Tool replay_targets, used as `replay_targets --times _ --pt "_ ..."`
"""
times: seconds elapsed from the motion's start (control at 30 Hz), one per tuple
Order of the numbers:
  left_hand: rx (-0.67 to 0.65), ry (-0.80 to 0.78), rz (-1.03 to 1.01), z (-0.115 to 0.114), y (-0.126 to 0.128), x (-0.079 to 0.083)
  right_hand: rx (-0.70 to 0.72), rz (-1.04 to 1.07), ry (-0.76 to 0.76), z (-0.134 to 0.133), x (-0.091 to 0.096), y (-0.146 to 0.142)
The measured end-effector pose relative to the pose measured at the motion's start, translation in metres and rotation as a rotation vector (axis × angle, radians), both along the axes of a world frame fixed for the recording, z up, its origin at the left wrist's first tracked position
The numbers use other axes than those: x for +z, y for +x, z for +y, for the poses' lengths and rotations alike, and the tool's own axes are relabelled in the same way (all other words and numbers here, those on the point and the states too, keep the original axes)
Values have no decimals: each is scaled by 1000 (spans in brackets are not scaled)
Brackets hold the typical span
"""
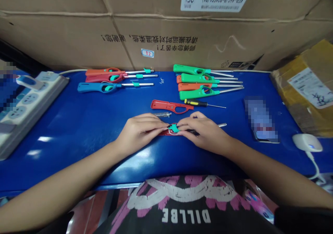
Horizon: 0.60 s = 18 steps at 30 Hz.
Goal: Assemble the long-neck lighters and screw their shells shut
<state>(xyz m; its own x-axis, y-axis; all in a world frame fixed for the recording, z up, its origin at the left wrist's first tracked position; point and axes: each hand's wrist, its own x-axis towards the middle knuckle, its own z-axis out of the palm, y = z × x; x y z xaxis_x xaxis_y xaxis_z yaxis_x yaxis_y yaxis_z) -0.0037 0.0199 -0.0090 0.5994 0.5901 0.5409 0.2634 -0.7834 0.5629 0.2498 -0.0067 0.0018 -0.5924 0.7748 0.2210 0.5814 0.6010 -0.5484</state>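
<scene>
Both my hands meet over an opened red lighter half lying on the blue table. My left hand is closed, its thumb and fingertips pinching the dark end beside a green trigger. From the other side my right hand pinches that trigger; its palm covers most of the lighter's barrel, whose metal tip pokes out to the right. A thin white wire curls under the trigger. Just behind my hands lies a small see-through tank. Beyond it rests the loose red cover half.
A yellow-black screwdriver lies behind my right hand. Red, orange and blue lighters sit back left; several green and orange ones back right. A power strip, phone, white device and cartons border the table.
</scene>
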Motion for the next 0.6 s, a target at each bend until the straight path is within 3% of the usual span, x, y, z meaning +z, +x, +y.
replay_targets --times 0.33,0.6 --pt "-42 63 130 0 -3 -1 98 -84 74 1 -10 3" --pt "-48 112 181 -1 -3 1 188 -140 146 0 -4 5"
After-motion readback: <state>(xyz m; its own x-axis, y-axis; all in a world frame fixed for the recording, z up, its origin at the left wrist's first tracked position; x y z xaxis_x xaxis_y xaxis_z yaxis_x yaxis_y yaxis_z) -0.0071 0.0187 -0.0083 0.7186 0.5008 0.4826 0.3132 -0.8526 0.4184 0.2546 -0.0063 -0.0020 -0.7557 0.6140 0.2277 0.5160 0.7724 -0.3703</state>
